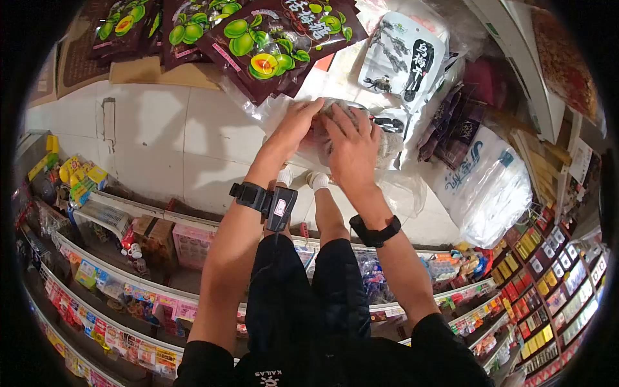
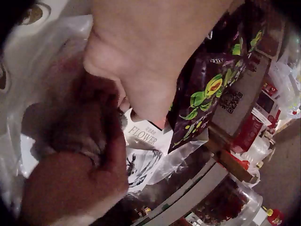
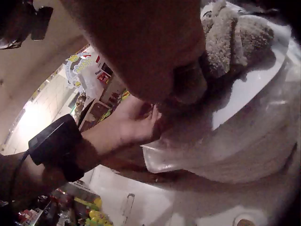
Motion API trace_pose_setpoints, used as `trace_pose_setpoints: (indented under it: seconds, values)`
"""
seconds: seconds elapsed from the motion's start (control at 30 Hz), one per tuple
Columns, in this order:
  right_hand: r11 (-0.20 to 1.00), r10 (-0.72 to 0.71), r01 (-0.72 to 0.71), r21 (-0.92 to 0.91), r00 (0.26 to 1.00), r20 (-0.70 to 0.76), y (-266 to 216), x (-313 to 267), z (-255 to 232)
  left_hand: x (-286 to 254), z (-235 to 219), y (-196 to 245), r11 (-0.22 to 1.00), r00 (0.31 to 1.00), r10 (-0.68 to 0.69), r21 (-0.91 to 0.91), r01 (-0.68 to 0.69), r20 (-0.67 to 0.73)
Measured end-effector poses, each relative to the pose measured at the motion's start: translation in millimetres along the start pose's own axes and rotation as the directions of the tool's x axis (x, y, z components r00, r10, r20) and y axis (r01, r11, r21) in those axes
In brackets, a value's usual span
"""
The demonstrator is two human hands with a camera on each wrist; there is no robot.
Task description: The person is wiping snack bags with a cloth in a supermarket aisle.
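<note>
Head view shows us a fuzzy, grey-brown bundle [image 1: 389,151] under both hands, beside a white pouch [image 1: 403,58] and dark packets [image 1: 277,48]. The right hand [image 1: 353,151] grips it with fingers curled over its top, we judge to steady something soft. The left hand [image 1: 293,132] bears on its other side, perhaps as a brace; we cannot tell whether those fingers pinch the bundle or clear plastic [image 1: 406,193]. That plastic lies loose about the bundle, but we cannot make out whether it encloses it. Fingers and shadow hide the underside, and in the right wrist view the left fingertips fade into darkness.
</note>
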State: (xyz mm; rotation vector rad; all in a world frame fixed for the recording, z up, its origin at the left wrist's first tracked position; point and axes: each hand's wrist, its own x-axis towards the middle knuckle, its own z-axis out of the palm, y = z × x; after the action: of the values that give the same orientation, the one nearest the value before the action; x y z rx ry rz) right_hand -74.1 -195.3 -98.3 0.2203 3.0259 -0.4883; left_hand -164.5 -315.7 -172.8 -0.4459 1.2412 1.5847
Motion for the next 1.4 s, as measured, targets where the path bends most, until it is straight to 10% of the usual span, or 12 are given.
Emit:
trace_pose_setpoints:
  seconds: [0.23, 0.57, 0.87, 0.97, 1.17, 1.4]
  values:
    - [0.973, -0.222, 0.205, 0.106, 0.959, 0.179, 26.2, -64.1, 12.0, 8.6, -3.8, -10.7, 0.991, 0.995, 0.039, 0.127, -0.051, 0.093]
    - [0.988, 0.146, -0.14, 0.061, 0.983, -0.111, 11.1, -3.4, 12.5, -0.2, 7.6, -2.7, 0.986, 0.998, 0.053, 0.162, -0.045, -0.04]
    - [0.978, -0.156, 0.158, 0.134, 0.987, -0.024, 32.6, -56.1, 31.8, -0.3, 19.6, 0.5, 0.937, 0.994, 0.094, 0.342, -0.071, -0.05]
    - [0.969, -0.211, 0.206, 0.14, 0.977, 0.025, 39.9, -65.2, 27.6, 16.5, 15.6, -21.8, 0.851, 0.922, 0.386, 0.398, -0.344, -0.03]
    - [0.999, 0.034, -0.034, -0.003, 0.995, -0.098, 100.4, -110.0, 24.7, 13.5, 16.0, -24.7, 0.824, 0.93, 0.367, 0.471, -0.316, -0.018]
    - [0.945, 0.278, -0.222, 0.239, 0.931, -0.235, 103.5, -122.8, 36.9, 13.2, 17.2, -22.6, 0.805, 0.921, 0.388, 0.495, -0.328, -0.021]
